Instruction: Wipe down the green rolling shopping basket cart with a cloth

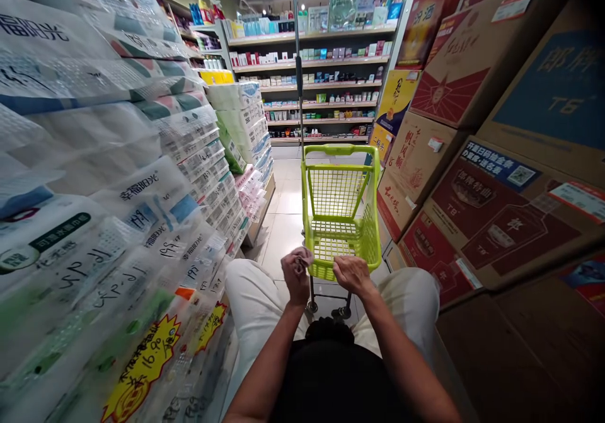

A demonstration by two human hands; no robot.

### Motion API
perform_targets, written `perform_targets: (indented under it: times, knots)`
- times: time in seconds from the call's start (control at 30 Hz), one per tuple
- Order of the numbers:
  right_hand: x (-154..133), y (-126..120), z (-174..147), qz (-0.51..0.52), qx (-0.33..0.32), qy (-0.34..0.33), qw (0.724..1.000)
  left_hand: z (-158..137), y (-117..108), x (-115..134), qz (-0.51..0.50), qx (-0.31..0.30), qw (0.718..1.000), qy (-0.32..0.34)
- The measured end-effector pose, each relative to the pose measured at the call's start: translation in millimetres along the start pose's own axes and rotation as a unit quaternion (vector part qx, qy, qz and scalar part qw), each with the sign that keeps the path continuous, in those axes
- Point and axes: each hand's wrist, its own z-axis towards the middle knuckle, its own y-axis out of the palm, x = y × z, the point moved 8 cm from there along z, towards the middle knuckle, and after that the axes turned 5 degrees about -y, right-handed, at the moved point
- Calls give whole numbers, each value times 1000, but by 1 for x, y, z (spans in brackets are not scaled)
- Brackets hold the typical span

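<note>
A lime-green shopping trolley basket (341, 221) stands in front of me between my knees, its mesh floor and back panel showing. My left hand (296, 278) is closed around a crumpled, pinkish-grey cloth (303, 258), just beside the basket's near left corner. On the near rim, my right hand (352, 274) has its fingers curled over the green plastic edge. A thin grey pole (299, 76) rises at the trolley's left side. Below the basket, part of the metal frame and dark wheels (341, 312) can be seen.
Stacked plastic-wrapped paper packs (142, 183) with handwritten prices line my left. Cardboard liquor cartons (510, 215) are piled close on my right. Shelves (312, 63) of small boxes and bottles cross the far end. Pale floor tiles (283, 212) run along the narrow aisle.
</note>
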Motion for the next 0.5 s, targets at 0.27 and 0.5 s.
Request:
perform_targets:
  times: [0.27,0.5]
  knots:
    - [17,-3,-2,-8,-18,13,1000,28,39,-28,-62,-14,987,-146]
    - [32,-5,-9,5,17,23,1000,-31,30,-21,-98,-44,981,-163]
